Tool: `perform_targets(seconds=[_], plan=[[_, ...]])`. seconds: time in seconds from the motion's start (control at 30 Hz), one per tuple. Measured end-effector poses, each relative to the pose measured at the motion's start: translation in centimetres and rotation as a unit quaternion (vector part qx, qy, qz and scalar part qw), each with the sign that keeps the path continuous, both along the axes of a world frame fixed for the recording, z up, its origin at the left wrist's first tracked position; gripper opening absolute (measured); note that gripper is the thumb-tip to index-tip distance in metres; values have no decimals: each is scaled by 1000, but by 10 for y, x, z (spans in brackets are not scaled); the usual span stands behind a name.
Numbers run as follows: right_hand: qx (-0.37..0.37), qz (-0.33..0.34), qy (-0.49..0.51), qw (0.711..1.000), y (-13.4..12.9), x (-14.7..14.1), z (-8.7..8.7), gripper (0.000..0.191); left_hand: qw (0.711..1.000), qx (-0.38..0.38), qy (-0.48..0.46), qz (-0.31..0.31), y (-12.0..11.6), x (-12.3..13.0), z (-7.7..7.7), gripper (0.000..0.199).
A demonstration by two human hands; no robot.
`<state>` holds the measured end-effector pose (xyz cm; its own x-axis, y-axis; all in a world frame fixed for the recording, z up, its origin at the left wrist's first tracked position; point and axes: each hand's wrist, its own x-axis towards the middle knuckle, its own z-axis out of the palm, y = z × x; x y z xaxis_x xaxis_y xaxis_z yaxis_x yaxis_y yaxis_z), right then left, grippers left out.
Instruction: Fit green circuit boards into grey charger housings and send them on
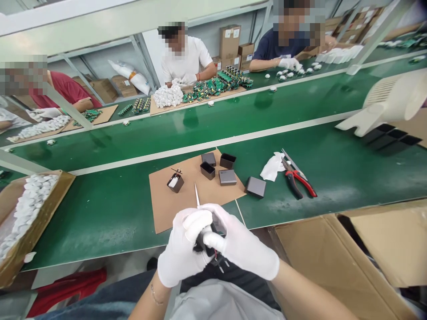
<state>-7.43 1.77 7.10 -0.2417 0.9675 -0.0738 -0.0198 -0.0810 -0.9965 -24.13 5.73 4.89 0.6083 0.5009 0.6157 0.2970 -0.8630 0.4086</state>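
My left hand and my right hand, both in white gloves, are closed round a small black housing in front of my body. Much of the housing is hidden by my fingers. A bit of red wire and two metal prongs show below it. A thin pointed metal tool, perhaps tweezers, juts forward between my hands; which hand has it I cannot tell. Beyond lies a cardboard sheet with an open black case with white and metal parts in it, and several other dark cases.
Right of the sheet lie red-and-black pliers and a crumpled white glove. A box of white parts stands left, cartons right, and a pale fan far right. Co-workers sit across the green conveyor belt.
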Motion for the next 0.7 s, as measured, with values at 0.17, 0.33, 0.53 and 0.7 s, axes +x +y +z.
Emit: perform_targets(seconds=[0.17, 0.33, 0.53, 0.7], plan=[[27, 65, 60, 996, 5, 6, 5, 37, 999, -53, -6, -5, 1, 0, -2, 57], [-6, 42, -46, 998, 2, 7, 7, 48, 997, -72, 10, -42, 1, -2, -4, 55], [1, 60, -30, 998, 0, 4, -2, 49, 992, -114, 29, -42, 0, -2, -12, 61], [23, 3, -88, 996, -2, 5, -11, 43, 993, -103, 46, -37, -4, -2, -13, 66]])
